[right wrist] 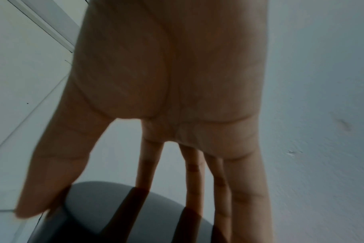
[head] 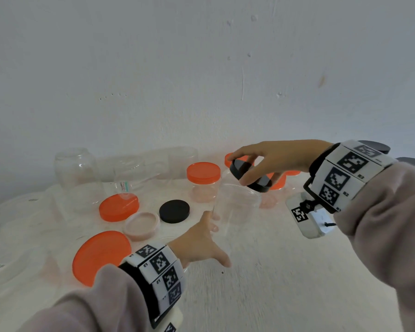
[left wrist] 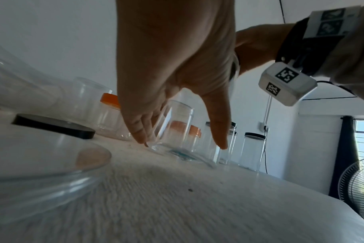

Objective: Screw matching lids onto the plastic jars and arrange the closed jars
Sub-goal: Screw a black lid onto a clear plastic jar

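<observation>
My right hand [head: 243, 170] pinches a black lid [head: 261, 184] by its rim between thumb and fingers, tilted, just above the open mouth of a clear plastic jar [head: 237, 207]. In the right wrist view the same hand [right wrist: 123, 215] holds that black lid [right wrist: 89, 197] from above. My left hand [head: 213, 238] reaches to the jar's left side with straight fingers touching its lower wall. Its thumb is spread wide and apart from the jar. The left wrist view shows this hand [left wrist: 182, 143] at the base of the upright jar [left wrist: 175, 125].
A second black lid [head: 174, 211], two orange lids [head: 119, 207] [head: 101, 256] and a small pinkish lid [head: 141, 225] lie left of the jar. An orange-lidded jar [head: 203, 180] stands behind. Clear open jars [head: 78, 173] crowd the back left; black-lidded jars [left wrist: 254, 148] stand far right.
</observation>
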